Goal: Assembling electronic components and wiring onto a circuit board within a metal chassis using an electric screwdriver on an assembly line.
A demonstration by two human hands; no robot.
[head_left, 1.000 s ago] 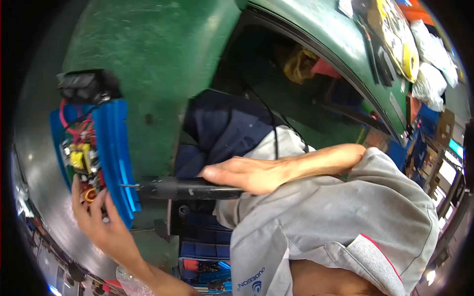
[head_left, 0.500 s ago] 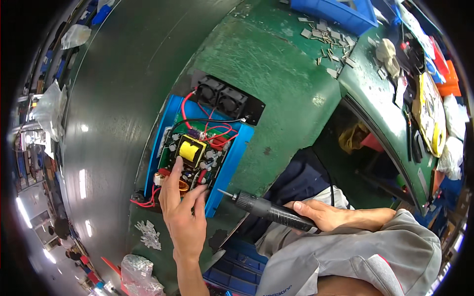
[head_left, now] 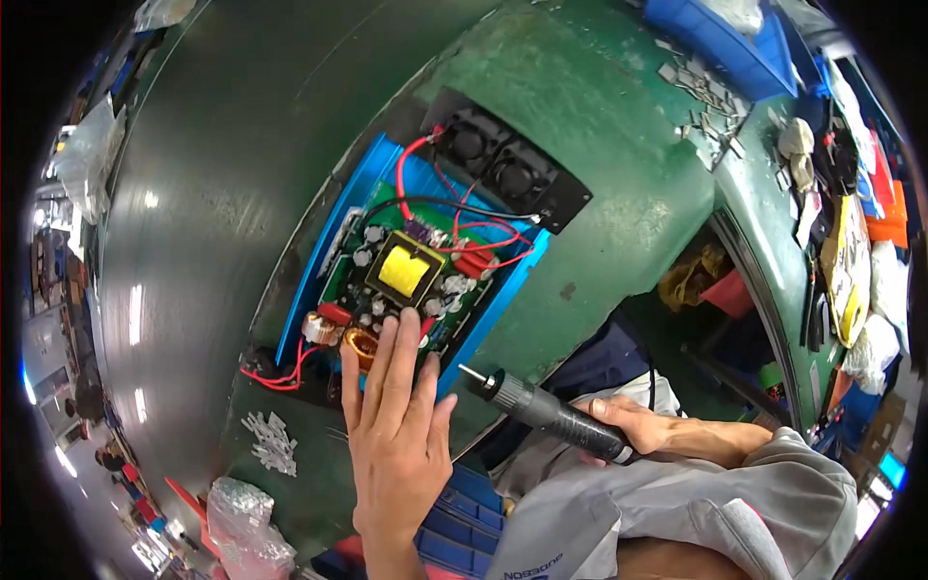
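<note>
Head view: my left hand (head_left: 398, 440) is unclenched, fingers over the blue-cased circuit assembly (head_left: 406, 271), left of frame centre. My right hand (head_left: 638, 425) grasps the black power screwdriver (head_left: 546, 411), lower centre; dark lettering (head_left: 532, 568) marks my grey garment (head_left: 677, 498).

Circuit board (head_left: 336, 287) inside casing (head_left: 499, 312), fans (head_left: 471, 145) at far end, screwdriver (head_left: 537, 408) to the right.

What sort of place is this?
Probably an electronics assembly workshop: an open blue-cased circuit unit on a green bench, a black power screwdriver in the right hand, and small loose parts.
</note>
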